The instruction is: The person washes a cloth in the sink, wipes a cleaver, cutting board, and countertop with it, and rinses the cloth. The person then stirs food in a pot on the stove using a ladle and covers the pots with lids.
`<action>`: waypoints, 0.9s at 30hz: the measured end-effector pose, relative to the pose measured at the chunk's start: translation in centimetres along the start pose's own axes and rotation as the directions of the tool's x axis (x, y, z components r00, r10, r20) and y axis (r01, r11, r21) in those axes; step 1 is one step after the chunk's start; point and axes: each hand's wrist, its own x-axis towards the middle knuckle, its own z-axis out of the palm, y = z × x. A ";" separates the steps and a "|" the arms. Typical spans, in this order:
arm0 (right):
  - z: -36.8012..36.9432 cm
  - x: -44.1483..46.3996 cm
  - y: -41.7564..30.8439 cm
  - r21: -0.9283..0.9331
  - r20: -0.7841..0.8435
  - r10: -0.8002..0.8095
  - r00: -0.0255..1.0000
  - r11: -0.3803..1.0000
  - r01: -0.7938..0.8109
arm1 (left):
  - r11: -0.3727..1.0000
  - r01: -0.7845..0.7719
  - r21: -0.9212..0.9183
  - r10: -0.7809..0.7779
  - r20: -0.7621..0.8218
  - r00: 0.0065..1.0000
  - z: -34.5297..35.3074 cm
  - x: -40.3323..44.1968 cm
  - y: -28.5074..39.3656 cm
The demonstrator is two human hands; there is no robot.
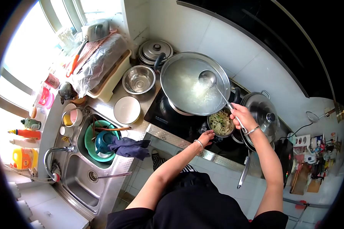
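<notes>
My right hand (244, 117) is wrapped round the handle of a metal ladle (207, 79), whose bowl sits in the cloudy liquid of a large pot (179, 57) on the black stove. White shreds float around the ladle. Below the pot's edge, a small pan of shredded vegetables (221, 124) rests on the stove between my hands. My left hand (206, 138) is just left of this pan near the stove's front edge, its fingers apart and holding nothing.
A lidded pan (260, 114) stands right of the big pot, with a metal utensil (244, 173) by its front. A steel bowl (138, 79) and white bowl (127, 110) are left of the stove. A green basin (88, 139) fills part of the sink (74, 171).
</notes>
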 end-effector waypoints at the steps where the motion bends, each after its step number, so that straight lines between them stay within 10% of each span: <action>1: -0.2 0.2 0.3 -0.162 -0.037 -0.059 0.998 0.985 0.052 | 1.000 -0.017 -0.003 0.017 -0.010 1.000 0.3 0.2 0.0; 6: -0.3 1.4 1.3 -0.570 -0.188 -0.170 0.967 0.821 0.033 | 0.984 -0.068 0.167 0.066 0.015 0.998 2.5 -0.8 0.0; 8: -1.0 3.1 2.4 -0.825 -0.079 -0.394 0.916 0.541 0.162 | 0.994 -0.017 0.107 0.013 0.032 0.999 2.8 0.1 -1.7; 11: -0.7 5.0 3.3 -0.804 -0.054 -0.330 0.942 0.574 0.155 | 1.000 0.019 0.005 -0.020 0.089 0.996 2.9 -0.6 -1.9; 14: 0.5 4.9 2.6 -0.581 -0.065 -0.102 0.993 0.813 0.045 | 0.995 0.098 -0.033 -0.094 0.109 0.990 2.5 -2.5 -1.5; 16: 0.6 4.9 2.2 -0.105 0.046 0.068 0.997 0.993 -0.063 | 0.988 0.112 0.106 -0.127 0.151 0.980 1.9 -4.1 -1.2; 20: -0.7 5.3 2.5 0.461 0.380 0.243 0.893 0.787 -0.410 | 0.994 -0.031 0.102 -0.002 0.306 0.952 0.7 -7.8 0.7; 27: 0.2 1.7 2.0 0.534 0.393 0.106 0.913 0.782 -0.321 | 0.956 -0.266 -0.127 0.294 0.350 0.889 0.8 -13.4 6.3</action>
